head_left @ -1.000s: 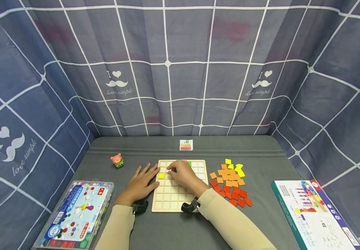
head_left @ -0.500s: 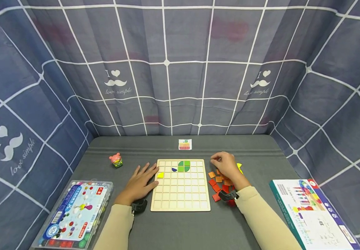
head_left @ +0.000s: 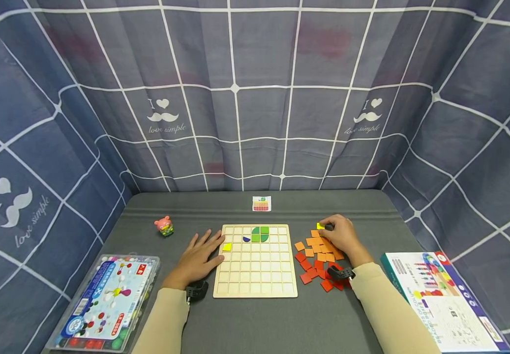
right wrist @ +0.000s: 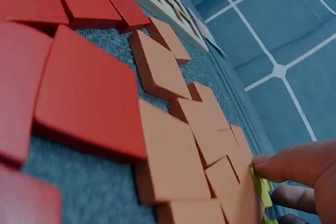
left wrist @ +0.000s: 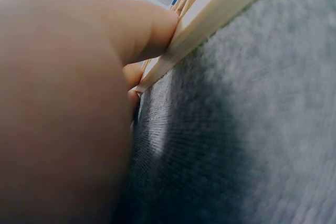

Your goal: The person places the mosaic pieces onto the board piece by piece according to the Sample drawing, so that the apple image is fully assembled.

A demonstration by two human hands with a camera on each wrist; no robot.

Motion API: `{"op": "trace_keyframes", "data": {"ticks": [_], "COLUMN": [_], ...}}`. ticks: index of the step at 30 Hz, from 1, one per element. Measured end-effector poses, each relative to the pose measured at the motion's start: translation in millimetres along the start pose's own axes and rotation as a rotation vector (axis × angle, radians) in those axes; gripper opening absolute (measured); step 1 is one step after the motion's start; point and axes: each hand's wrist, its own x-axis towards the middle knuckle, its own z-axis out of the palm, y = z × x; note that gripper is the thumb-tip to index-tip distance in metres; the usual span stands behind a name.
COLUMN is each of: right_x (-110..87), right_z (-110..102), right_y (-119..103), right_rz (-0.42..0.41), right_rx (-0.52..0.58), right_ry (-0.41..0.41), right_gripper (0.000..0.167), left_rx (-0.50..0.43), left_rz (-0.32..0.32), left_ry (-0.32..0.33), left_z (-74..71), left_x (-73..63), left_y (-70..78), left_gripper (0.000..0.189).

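Observation:
My left hand (head_left: 198,263) lies with fingers spread along the left edge of a wooden grid board (head_left: 255,285). In the left wrist view, the thumb touches the board's side (left wrist: 202,30). Over at the pile on the right, my right hand (head_left: 342,236) has its fingers bent down at a yellow tile (head_left: 320,226), pinching it at the fingertips. The right wrist view shows yellow (right wrist: 264,195) between its fingers. On the board are a yellow square (head_left: 226,247), a dark blue rounded piece (head_left: 246,239) and several green pieces (head_left: 260,234).
Orange tiles (head_left: 315,241) and red tiles (head_left: 306,278) lie right of the board. A small pattern card (head_left: 261,203) is behind it. A pig figurine (head_left: 164,225) and clear-lidded case (head_left: 108,300) stand left; a flat box (head_left: 442,300) lies far right.
My right hand has left the board, moving right to the tile pile, then farther right onto the yellow tiles. The dark blue piece shows on the board now. The left hand stays put.

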Motion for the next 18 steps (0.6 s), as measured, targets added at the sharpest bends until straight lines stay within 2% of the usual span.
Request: {"op": "trace_keyframes", "data": {"ticks": [10, 18], "right_x": [5.2, 10.4], "right_z": [6.3, 3.2], "right_y": [-8.3, -6.3], "right_rz": [0.029, -0.021], "right_rx": [-0.082, -0.096], "right_ry": [-0.015, -0.074], "right_gripper": [0.02, 0.017], "left_rx": [-0.01, -0.02], "left_rz": [0.018, 0.025], "left_ry": [0.028, 0.044], "left_z": [0.7, 0.2], "left_x": [0.1, -0.7], "left_y": [1.3, 1.4], "left_gripper": [0.066, 0.065]}}
